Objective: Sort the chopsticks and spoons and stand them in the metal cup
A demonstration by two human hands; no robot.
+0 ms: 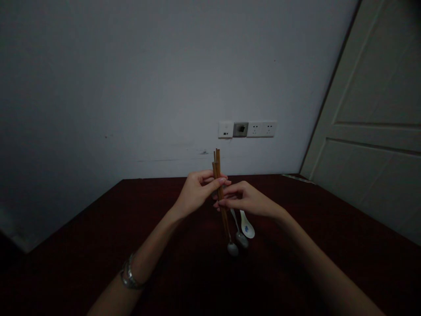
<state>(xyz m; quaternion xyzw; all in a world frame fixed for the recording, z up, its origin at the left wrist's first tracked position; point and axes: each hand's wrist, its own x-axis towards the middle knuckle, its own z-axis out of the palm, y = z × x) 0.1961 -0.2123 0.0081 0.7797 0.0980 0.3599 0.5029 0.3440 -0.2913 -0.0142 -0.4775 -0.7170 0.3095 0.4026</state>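
Around the brown chopsticks (pixel 216 170) are 2 hands: the left hand (pixel 199 188) pinches them with its fingers, and the right hand (pixel 245 198) pinches them just lower. Near the chopsticks' low ends are 2 metal spoons (pixel 242 240) and 1 white spoon (pixel 247 227). Below the chopsticks is the red bench (pixel 148 206).

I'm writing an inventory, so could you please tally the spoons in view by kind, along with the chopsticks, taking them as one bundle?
Metal spoons: 2
White spoon with a blue mark: 1
Chopstick bundle: 1 (sticks overlap too much to count singly)
Total: 4, with the bundle as one
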